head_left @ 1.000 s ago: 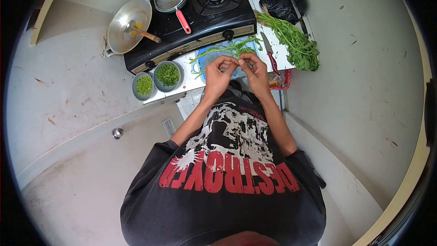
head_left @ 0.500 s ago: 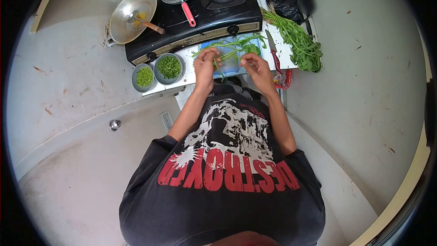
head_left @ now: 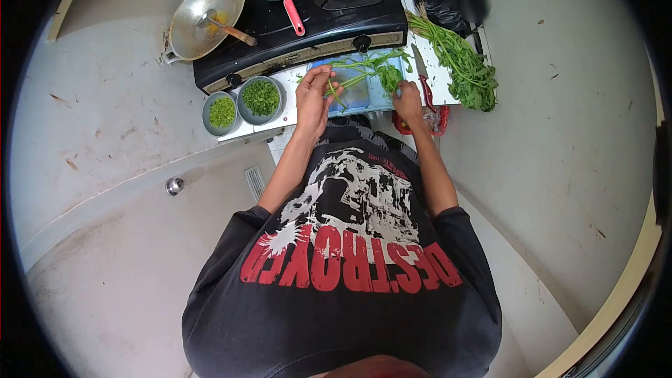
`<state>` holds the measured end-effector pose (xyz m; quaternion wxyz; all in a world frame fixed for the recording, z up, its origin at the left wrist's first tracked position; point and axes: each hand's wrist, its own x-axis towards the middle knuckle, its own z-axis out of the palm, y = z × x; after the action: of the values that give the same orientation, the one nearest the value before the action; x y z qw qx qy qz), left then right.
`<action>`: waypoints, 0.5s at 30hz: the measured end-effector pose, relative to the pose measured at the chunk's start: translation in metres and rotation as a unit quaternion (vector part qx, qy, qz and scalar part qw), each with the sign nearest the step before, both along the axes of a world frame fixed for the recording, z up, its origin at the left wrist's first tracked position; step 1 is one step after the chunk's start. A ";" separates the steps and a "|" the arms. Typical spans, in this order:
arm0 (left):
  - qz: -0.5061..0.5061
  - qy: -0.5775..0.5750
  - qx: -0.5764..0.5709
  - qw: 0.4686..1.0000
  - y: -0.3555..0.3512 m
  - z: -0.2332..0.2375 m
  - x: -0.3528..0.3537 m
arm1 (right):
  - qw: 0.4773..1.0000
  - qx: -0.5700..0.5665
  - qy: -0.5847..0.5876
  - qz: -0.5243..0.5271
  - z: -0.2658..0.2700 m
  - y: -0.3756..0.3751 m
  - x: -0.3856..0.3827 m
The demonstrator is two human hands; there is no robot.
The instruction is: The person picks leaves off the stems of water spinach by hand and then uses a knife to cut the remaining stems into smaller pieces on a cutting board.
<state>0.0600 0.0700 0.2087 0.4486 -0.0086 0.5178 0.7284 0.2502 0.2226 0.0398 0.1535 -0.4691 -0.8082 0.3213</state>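
1. Leafy stems [head_left: 389, 78]: these lay over a blue tray [head_left: 360, 101], just in front of the stove [head_left: 315, 38]. The left hand [head_left: 312, 101] grasped a thin stem between thumb and curled fingers, above the tray's left side.
2. Right hand [head_left: 408, 103]: its fingertips met the leaves at the tray's right side; whether they gripped could not be told.
3. Nearby risk: the knife [head_left: 426, 89] lay just beyond the right hand, its red handle nearest; a sideways sweep of the wrist could have nudged it. A slack pinch could have dropped the stem over the near edge of the table [head_left: 292, 117], and a pull on tangled stems could have dragged others along.
4. Periphery: a larger bundle of greens [head_left: 462, 70] lay right of the knife; two bowls of chopped greens stood left of the tray.
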 end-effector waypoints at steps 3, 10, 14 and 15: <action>0.024 -0.018 0.031 0.999 0.000 -0.002 -0.009 | 1.000 0.010 0.004 0.025 0.001 -0.010 0.000; 0.052 -0.095 0.106 0.988 0.001 -0.014 -0.023 | 0.871 -0.345 0.281 0.209 0.077 -0.046 -0.041; 0.093 -0.108 0.121 0.982 0.002 -0.027 -0.028 | 0.818 -0.454 0.255 0.242 0.080 -0.047 -0.049; 0.105 -0.119 0.122 0.980 0.001 -0.033 -0.031 | 0.785 -0.514 0.250 0.238 0.080 -0.043 -0.049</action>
<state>0.0286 0.0713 0.1758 0.4257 -0.0945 0.3640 0.8230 0.2012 0.1792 0.1196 0.0047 -0.1753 -0.5427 0.8214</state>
